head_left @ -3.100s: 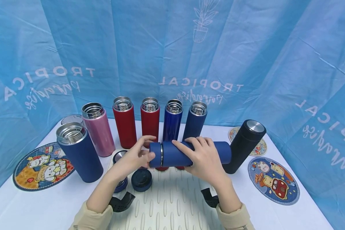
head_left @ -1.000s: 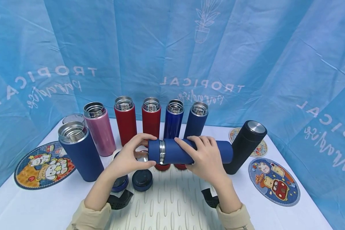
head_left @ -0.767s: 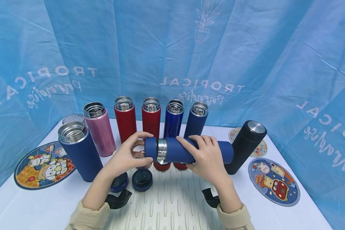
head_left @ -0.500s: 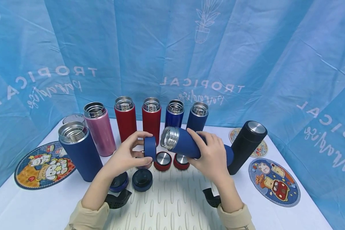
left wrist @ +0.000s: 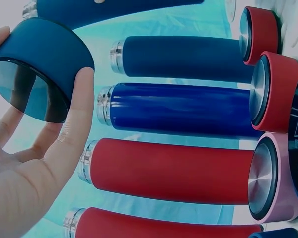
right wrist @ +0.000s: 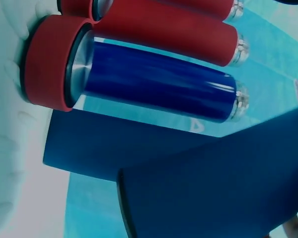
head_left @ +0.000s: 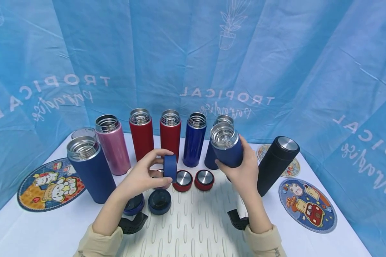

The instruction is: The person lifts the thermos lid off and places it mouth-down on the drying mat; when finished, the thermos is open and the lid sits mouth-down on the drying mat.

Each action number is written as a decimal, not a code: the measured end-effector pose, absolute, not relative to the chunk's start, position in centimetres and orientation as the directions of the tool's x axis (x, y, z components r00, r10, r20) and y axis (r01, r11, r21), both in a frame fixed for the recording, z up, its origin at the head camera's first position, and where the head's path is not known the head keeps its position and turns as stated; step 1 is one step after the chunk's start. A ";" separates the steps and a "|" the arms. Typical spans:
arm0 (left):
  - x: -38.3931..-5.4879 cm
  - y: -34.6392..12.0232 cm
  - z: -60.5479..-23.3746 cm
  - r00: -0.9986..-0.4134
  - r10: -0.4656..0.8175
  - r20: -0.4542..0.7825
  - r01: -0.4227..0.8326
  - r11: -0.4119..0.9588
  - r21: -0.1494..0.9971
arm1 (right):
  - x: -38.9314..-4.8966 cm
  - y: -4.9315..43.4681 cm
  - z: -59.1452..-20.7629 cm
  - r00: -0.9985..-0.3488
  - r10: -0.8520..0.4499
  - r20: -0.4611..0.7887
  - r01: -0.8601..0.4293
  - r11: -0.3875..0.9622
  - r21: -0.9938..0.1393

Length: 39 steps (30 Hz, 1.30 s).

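My left hand pinches a blue lid between thumb and fingers, its side turned toward the head camera. In the left wrist view the same lid shows a dark glossy top. My right hand grips an uncapped blue thermos bottle, tilted with its steel mouth toward the head camera. In the right wrist view the bottle's body fills the lower right. Behind it another blue bottle stands partly hidden.
Open bottles stand in a row: pink, red, a second red, and glossy blue. A wide blue bottle is at left, a capped black one at right. Red lids and dark lids lie on the textured mat.
The lid has come off the held bottle and stays in my left hand. My right hand has moved right and swung the bottle from lying level to mouth up.
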State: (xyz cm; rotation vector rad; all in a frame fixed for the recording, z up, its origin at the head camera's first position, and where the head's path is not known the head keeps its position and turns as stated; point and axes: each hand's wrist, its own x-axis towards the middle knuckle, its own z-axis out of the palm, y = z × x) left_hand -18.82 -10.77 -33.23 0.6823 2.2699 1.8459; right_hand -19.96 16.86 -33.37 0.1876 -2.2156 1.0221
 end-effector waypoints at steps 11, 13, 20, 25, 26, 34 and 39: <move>-18.8 -10.7 -33.5 -0.875 0.429 0.223 0.328 0.188 0.926 | -23.3 18.1 -34.2 -0.810 0.343 0.475 -0.290 0.469 -0.834; -18.8 -10.6 -33.6 -0.873 0.433 0.226 0.333 0.189 0.924 | -24.2 18.3 -34.5 -0.804 0.385 0.453 -0.269 0.444 -0.855; -18.8 -10.6 -33.5 -0.870 0.437 0.227 0.339 0.197 0.920 | -27.0 19.1 -36.3 -0.764 0.519 0.383 -0.218 0.352 -0.910; -18.8 -10.6 -33.5 -0.867 0.444 0.229 0.341 0.192 0.920 | -28.6 19.6 -37.8 -0.731 0.573 0.370 -0.212 0.325 -0.922; -18.8 -10.5 -33.5 -0.865 0.447 0.229 0.343 0.193 0.919 | -28.8 19.7 -38.0 -0.726 0.583 0.363 -0.205 0.321 -0.925; -18.9 -10.3 -33.6 -0.852 0.472 0.225 0.351 0.198 0.915 | -29.6 20.3 -38.7 -0.710 0.625 0.326 -0.157 0.311 -0.937; -18.8 -9.8 -33.6 -0.857 0.466 0.220 0.368 0.253 0.895 | -29.7 20.5 -38.6 -0.720 0.631 0.290 -0.123 0.295 -0.948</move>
